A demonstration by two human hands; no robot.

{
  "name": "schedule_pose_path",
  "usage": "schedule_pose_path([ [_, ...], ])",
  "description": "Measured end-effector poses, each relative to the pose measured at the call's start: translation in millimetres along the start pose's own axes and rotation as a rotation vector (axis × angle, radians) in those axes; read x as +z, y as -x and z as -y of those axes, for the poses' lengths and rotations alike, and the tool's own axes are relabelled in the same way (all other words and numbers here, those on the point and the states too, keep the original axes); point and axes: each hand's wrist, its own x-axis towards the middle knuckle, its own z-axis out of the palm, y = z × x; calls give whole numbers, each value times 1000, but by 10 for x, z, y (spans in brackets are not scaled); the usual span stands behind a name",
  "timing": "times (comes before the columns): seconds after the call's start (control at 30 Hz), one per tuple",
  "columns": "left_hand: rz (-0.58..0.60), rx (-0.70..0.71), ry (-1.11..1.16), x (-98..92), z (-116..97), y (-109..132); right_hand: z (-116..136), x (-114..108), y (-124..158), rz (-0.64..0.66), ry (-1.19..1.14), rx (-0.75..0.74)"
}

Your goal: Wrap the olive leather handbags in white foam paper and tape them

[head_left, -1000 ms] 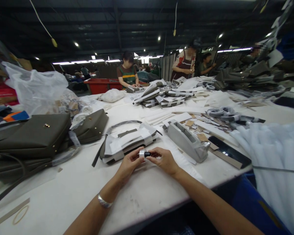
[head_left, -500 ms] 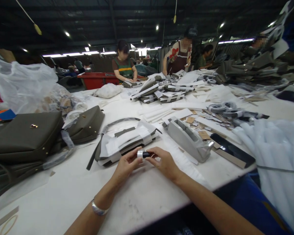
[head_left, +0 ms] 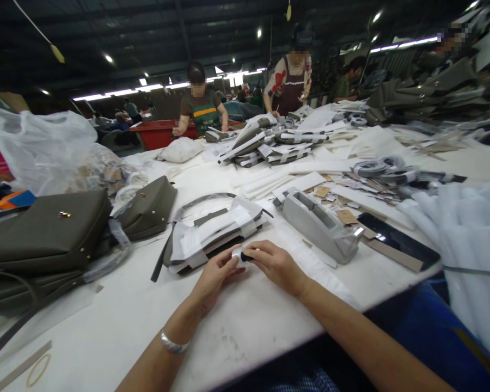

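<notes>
My left hand (head_left: pixel 213 276) pinches a small whitish roll (head_left: pixel 236 253), which looks like clear tape, between thumb and fingers. Against its right side, my right hand (head_left: pixel 276 268) grips a short black core (head_left: pixel 244 257), now mostly hidden by the roll and my fingertips. Just beyond my hands lies a flat dark bag (head_left: pixel 212 253) with white foam sheets and a strap wrapped in clear film. To the right of it stands a grey tape dispenser (head_left: pixel 318 226).
Dark olive handbags (head_left: pixel 44 223) are stacked at the left. A black phone-like slab (head_left: pixel 396 239) and cardboard scraps lie right of the dispenser. White foam tubes (head_left: pixel 473 261) stand at the right edge. Across the table (head_left: pixel 147 316), two people work behind piled wrapped bags (head_left: pixel 269 147).
The black core has gone further into the roll, so less of it shows. My right hand has closed in on the left. Across the table, one person's arm has moved out sideways.
</notes>
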Motion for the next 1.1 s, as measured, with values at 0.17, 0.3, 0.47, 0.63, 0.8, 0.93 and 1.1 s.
schedule_pose_path([
  [0.17,22,-37,-36,-10,-6,-6,9,-15,-19,6,-22,0],
  [0.3,35,-5,-21,-4,-3,-3,20,-38,-24,-7,-45,55],
  [0.47,14,15,-17,5,8,5,41,-35,-14,-34,-112,166],
  [0.63,11,41,-17,-3,28,10,69,-10,-9,-74,-233,280],
  [0.8,-3,83,-15,23,34,-13,66,23,-11,-107,-340,450],
  [0.93,-12,100,7,54,23,-40,27,66,-7,-107,-440,547],
  [1.1,-28,132,-6,50,31,-59,19,93,-4,-125,-453,521],
])
